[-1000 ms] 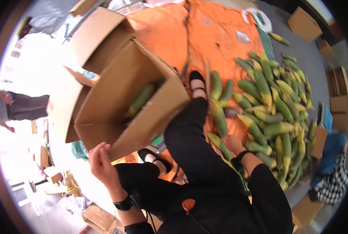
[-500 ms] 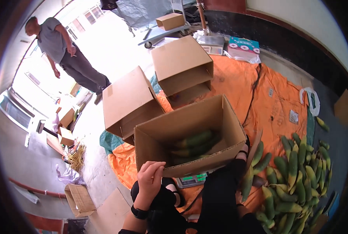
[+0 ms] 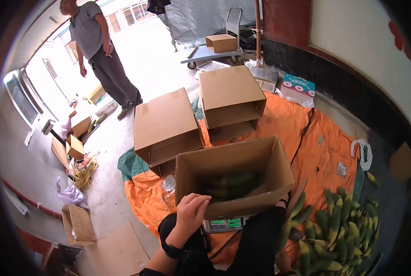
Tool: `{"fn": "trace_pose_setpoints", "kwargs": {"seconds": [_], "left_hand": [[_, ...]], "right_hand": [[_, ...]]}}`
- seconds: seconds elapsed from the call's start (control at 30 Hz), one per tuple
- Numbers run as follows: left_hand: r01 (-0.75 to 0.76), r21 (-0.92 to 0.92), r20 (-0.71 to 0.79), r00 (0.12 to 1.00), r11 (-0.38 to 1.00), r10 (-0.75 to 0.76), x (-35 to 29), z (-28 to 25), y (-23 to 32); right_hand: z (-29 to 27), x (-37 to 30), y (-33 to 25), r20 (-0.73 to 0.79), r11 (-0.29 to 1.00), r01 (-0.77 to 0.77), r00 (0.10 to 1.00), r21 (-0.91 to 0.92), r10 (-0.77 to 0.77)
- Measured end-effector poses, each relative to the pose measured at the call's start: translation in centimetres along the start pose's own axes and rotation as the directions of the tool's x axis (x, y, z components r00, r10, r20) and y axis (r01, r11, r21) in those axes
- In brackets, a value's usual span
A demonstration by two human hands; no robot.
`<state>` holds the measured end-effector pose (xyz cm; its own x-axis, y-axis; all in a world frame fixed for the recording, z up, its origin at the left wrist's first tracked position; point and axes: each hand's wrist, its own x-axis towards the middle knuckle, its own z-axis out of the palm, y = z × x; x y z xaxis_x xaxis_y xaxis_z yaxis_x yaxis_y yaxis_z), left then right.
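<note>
Left hand (image 3: 191, 212) curled over near rim of open brown cardboard box (image 3: 235, 177), gripping it; right hand out of sight. Inside, long green fruits (image 3: 230, 184) lying crosswise, just ahead of left hand. Box atop green-screened scale (image 3: 223, 224).

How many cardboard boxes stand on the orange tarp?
3: the open box at the left hand, holding green fruit, and two upturned boxes behind it, left and right. More boxes lie off the tarp.

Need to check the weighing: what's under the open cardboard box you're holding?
A scale with a green display shows below the open cardboard box by the left hand. Its platform is covered.
</note>
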<state>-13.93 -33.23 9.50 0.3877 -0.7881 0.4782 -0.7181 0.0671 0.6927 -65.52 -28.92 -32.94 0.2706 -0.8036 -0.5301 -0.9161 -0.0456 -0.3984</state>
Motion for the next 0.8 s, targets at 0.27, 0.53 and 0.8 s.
{"fn": "trace_pose_setpoints", "kwargs": {"seconds": [0.27,0.53,0.8], "left_hand": [[-0.083,0.032,-0.025,0.996,0.996,0.083,-0.5,-0.8,-0.4],[0.052,-0.163,0.016,0.999,0.985,-0.05,-0.1,-1.5,-0.2],[0.105,-0.258,0.055,0.994,0.96,-0.094,3.0,-3.9,-0.4]], "right_hand": [[-14.9,-7.4,-7.8,-0.655,0.787,0.137,0.649,0.601,0.387],[-38.3,-10.9,-22.3,-0.933,0.751,0.572,0.318,0.33,0.168],[-44.5,-7.4,-38.4,-0.92,0.116,0.937,0.347,0.331,-0.18]]}}
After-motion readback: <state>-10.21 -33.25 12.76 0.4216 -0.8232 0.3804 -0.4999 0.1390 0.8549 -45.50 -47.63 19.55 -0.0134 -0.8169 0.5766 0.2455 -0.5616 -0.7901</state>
